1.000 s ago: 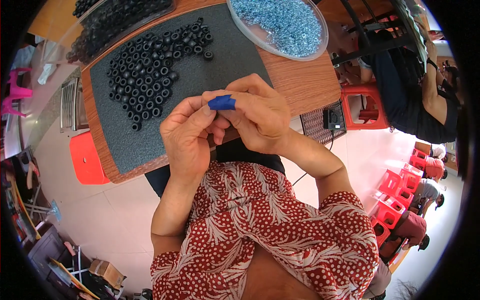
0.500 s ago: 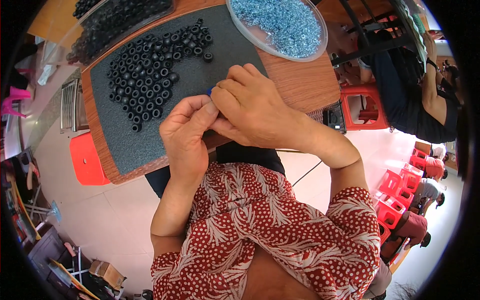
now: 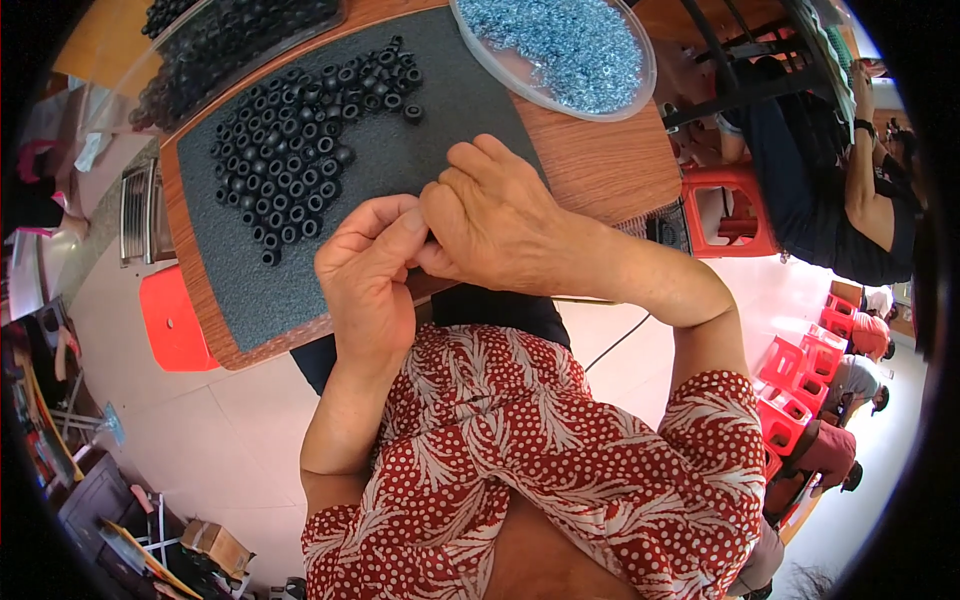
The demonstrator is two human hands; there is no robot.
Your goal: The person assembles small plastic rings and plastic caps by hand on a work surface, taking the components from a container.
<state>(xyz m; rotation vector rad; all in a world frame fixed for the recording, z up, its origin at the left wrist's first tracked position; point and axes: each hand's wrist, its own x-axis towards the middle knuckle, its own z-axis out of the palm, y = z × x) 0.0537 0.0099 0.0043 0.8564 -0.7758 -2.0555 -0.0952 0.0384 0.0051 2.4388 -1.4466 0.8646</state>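
Both hands meet above the near edge of the dark mat (image 3: 400,160). My left hand (image 3: 372,262) is closed in a pinch, thumb against fingertips; whatever it grips is hidden. Curled fingers close my right hand (image 3: 487,222) right beside the left thumb, and its contents cannot be seen either. To the left of the hands, many small black ring-like parts (image 3: 285,150) lie spread on the mat. At the far right of the table stands a round clear tray (image 3: 640,90) of small, shiny pale-blue pieces (image 3: 570,50).
A clear plastic box (image 3: 240,50) of black parts stands at the table's far left. The wooden tabletop (image 3: 610,165) shows around the mat. Red stools (image 3: 172,318) stand on the floor to both sides. A co-worker in dark clothes (image 3: 800,180) sits at the right.
A bit of blue that showed between my fingertips is out of sight now. My right hand has shifted slightly, its fingers more curled, and my right elbow has moved a little outward.
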